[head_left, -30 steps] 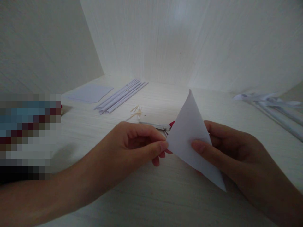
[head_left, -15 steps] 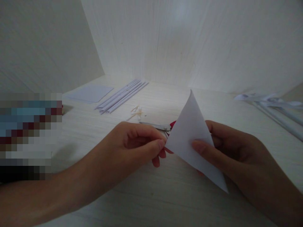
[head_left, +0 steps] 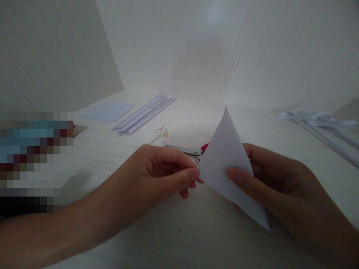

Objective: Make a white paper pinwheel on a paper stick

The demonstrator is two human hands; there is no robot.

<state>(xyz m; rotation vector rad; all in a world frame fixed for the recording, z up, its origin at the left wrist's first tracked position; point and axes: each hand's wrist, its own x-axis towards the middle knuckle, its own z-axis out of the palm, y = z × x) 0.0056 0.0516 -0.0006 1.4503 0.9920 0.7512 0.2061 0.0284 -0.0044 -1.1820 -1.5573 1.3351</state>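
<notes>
A white sheet of paper (head_left: 221,153), showing as a triangle, is held up above the table between both hands. My right hand (head_left: 283,186) grips its right side, thumb on the front and fingers behind. At the paper's left corner, my left hand (head_left: 162,172) pinches the tip between thumb and forefinger. Scissors (head_left: 193,151) with red handles lie on the table behind the paper, which hides most of the handles. My right fingers are mostly hidden by the sheet.
Several rolled paper tubes (head_left: 143,115) lie at the back left, beside flat paper sheets (head_left: 109,110). Small cotton swabs or sticks (head_left: 162,133) are scattered near the scissors. At right are paper tubes with curled white strips (head_left: 319,118). A blurred-out patch (head_left: 33,149) covers the left edge.
My left thumb and forefinger have moved slightly right, onto the paper's left corner. The right hand and the paper have hardly moved.
</notes>
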